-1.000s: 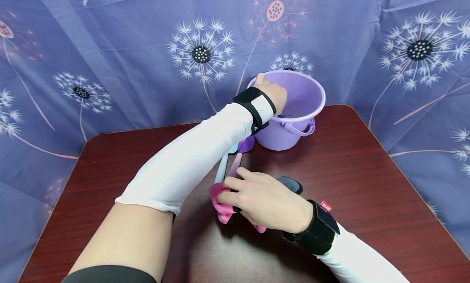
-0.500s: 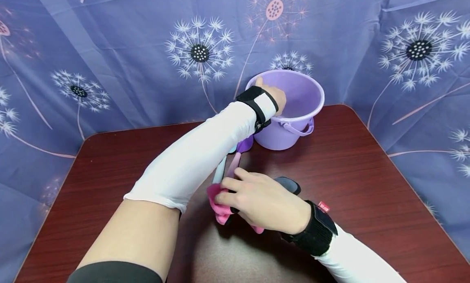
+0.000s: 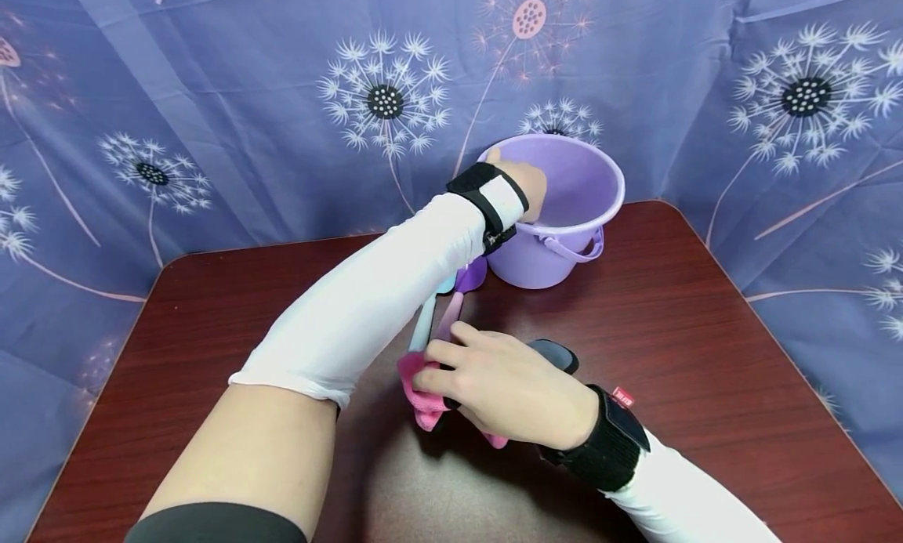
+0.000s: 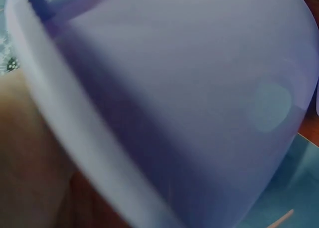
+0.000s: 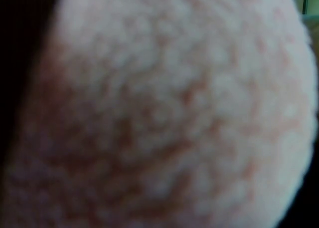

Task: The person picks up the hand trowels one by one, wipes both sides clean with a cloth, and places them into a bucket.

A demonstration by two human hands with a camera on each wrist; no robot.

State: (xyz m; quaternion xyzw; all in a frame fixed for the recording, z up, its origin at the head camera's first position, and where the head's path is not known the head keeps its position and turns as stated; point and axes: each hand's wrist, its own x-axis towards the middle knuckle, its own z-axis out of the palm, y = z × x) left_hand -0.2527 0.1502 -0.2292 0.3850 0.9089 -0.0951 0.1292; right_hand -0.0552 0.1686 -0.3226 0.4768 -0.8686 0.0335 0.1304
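My left hand (image 3: 520,186) reaches over the near left rim of a light purple bucket (image 3: 532,262); its fingers are hidden inside. The left wrist view shows the bucket's outer wall (image 4: 199,88) and rim up close. In front of the bucket, my right hand (image 3: 515,386) grips a pink fuzzy cloth (image 3: 421,398) with curled fingers. That cloth (image 5: 169,108) fills the right wrist view, blurred. Two utensils, one with a light blue handle (image 3: 423,323) and one with a pink handle and purple head (image 3: 471,276), run from the cloth towards the bucket.
Behind the right hand, a grey rounded thing (image 3: 555,355) with a black edge is partly covered. The bucket's handle (image 3: 582,249) hangs at its front right. A blue curtain (image 3: 282,96) with dandelion prints stands behind the dark red table (image 3: 705,355).
The left hand shifts only slightly at the bucket's rim, and the left forearm moves a little. The right hand and the cloth stay nearly in place.
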